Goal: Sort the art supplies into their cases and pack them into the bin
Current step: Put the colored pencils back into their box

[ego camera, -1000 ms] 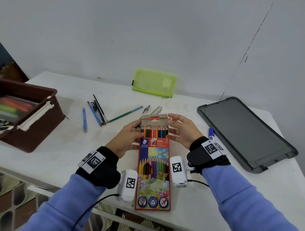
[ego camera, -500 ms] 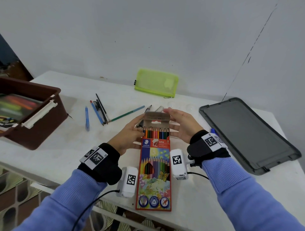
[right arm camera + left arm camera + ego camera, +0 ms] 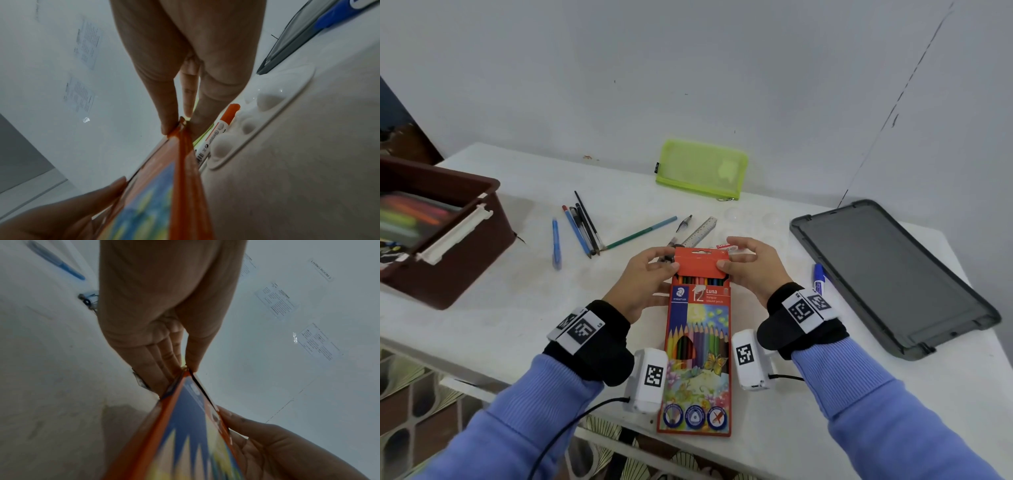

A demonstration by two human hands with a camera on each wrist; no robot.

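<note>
Both hands close on the top of a coloured-pencil box (image 3: 697, 346) lying flat on a white desk (image 3: 493, 318), its length running toward the person. At the box's upper left corner, the left hand (image 3: 643, 282) pinches the orange flap (image 3: 701, 262) between thumb and fingers; the right hand (image 3: 751, 269) does the same at the upper right corner. The flap is folded down over the pencil tips, a strip of which shows below its edge. The wrist views show each thumb on top of the card and the fingers beneath it.

Beyond the box lie a clear ruler (image 3: 700, 233), a black pen (image 3: 681, 228) and a green pencil (image 3: 642, 233). Farther left sits a cluster of pens and pencils (image 3: 583, 228), with a blue pen (image 3: 556, 245) apart from it. A lime-green mesh pouch (image 3: 702, 169) rests near the wall. At the desk's left edge stands a brown bin (image 3: 465, 246), blurred supplies inside. A dark grey lid (image 3: 890, 274) lies at right, a blue marker (image 3: 819, 279) just beside it. An orange-capped marker (image 3: 223, 125) and a white paint palette (image 3: 265, 116) lie near the right hand.
</note>
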